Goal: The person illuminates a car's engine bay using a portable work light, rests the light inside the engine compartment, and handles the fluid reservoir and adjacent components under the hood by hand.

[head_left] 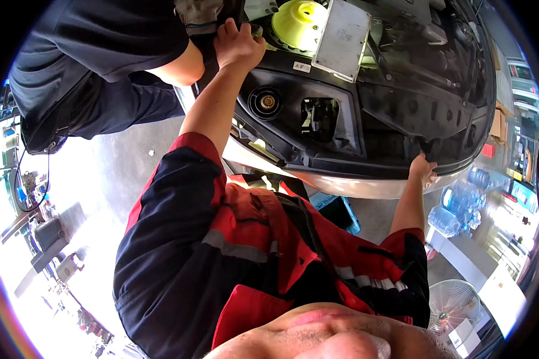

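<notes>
The open front of a car (pixel 401 99) lies before me, with black plastic trim along its edge. My left hand (pixel 239 46) is at its far left, fingers curled down beside a small dull-metal piece; what they grip is hidden. Just right of it sits a bright yellow cone-shaped part (pixel 299 24) with a holed rim. Against that part leans a flat silver-grey box (pixel 342 39). At the near right, my right hand (pixel 423 170) has its fingers curled on the black front trim (pixel 395 170). Between my hands are a round black recess (pixel 265 103) with a brass-coloured centre and a squarish opening (pixel 320 118).
A co-worker in dark clothes (pixel 102 48) stands close on my left, a bare arm near mine. Below the bumper is a blue-edged bin (pixel 338 212). Large water bottles (pixel 458 206) and a floor fan (pixel 452 305) stand to the right. Tools and equipment (pixel 48 239) line the left side.
</notes>
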Available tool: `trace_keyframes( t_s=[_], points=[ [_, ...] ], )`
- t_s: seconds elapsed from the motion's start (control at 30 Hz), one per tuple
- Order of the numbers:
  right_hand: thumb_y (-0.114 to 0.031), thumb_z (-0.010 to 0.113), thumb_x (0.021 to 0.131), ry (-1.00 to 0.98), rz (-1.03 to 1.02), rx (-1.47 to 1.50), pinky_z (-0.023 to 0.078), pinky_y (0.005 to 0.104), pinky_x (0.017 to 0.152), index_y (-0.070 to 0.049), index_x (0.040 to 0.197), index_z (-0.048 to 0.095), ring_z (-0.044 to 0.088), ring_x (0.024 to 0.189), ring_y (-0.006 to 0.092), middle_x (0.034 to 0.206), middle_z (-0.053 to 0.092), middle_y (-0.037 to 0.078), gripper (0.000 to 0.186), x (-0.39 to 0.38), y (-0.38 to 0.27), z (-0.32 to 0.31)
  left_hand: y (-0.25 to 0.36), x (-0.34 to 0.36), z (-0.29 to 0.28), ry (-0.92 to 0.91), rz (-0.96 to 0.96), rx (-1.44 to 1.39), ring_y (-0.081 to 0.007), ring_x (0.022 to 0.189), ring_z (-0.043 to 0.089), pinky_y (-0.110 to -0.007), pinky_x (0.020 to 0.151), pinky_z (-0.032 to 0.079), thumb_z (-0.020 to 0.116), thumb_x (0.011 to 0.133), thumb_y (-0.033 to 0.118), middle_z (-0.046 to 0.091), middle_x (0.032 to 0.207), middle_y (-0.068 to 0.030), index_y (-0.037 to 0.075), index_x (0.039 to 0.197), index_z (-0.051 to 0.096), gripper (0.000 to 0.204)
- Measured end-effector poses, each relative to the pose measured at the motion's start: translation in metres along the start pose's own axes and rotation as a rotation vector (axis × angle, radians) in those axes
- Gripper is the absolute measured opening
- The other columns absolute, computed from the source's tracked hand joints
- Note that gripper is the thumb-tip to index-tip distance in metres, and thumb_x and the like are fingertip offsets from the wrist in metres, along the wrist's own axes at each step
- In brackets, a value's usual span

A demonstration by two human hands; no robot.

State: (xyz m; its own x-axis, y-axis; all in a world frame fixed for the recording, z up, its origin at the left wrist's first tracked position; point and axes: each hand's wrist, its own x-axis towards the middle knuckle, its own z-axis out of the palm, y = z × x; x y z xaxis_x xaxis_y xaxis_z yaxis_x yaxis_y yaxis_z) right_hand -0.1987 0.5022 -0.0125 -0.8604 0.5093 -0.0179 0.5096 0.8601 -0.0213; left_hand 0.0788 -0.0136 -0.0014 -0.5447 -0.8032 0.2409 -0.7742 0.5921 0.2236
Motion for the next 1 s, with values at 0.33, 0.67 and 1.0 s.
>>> trace_keyframes(
  t_s=[0.33, 0.67, 1.0],
  points=[
    [-0.056, 0.051, 0.091, 0.006, -0.001, 0.015, 0.034, 0.0603, 0.112, -0.017, 0.158, 0.033, 0.035, 0.143, 0.0455, 0.158, 0.033, 0.022, 0.079, 0.004, 0.003, 0.004, -0.002, -0.002, 0.007, 0.109, 0.039, 0.011, -0.0381, 0.129, 0.044, -0.052, 0.104, 0.040, 0.062, 0.084, 0.038, 0.049, 0.135, -0.0185, 0.008, 0.117, 0.065, 0.045],
    [-0.054, 0.052, 0.091, 0.016, 0.003, 0.027, 0.034, 0.0617, 0.112, -0.017, 0.156, 0.035, 0.034, 0.144, 0.0453, 0.157, 0.034, 0.023, 0.077, 0.006, 0.003, 0.005, 0.004, -0.001, -0.003, 0.051, 0.005, 0.016, -0.0378, 0.134, 0.041, -0.052, 0.108, 0.038, 0.061, 0.088, 0.040, 0.045, 0.143, -0.0190, 0.010, 0.124, 0.064, 0.047],
    [-0.054, 0.053, 0.091, 0.020, 0.010, 0.026, 0.035, 0.0601, 0.112, -0.018, 0.157, 0.035, 0.036, 0.143, 0.0456, 0.157, 0.034, 0.022, 0.077, 0.002, 0.002, 0.002, 0.000, -0.001, 0.004, 0.101, 0.023, 0.035, -0.0366, 0.130, 0.044, -0.051, 0.105, 0.039, 0.063, 0.086, 0.038, 0.047, 0.139, -0.0187, 0.009, 0.118, 0.066, 0.043]
  ],
)
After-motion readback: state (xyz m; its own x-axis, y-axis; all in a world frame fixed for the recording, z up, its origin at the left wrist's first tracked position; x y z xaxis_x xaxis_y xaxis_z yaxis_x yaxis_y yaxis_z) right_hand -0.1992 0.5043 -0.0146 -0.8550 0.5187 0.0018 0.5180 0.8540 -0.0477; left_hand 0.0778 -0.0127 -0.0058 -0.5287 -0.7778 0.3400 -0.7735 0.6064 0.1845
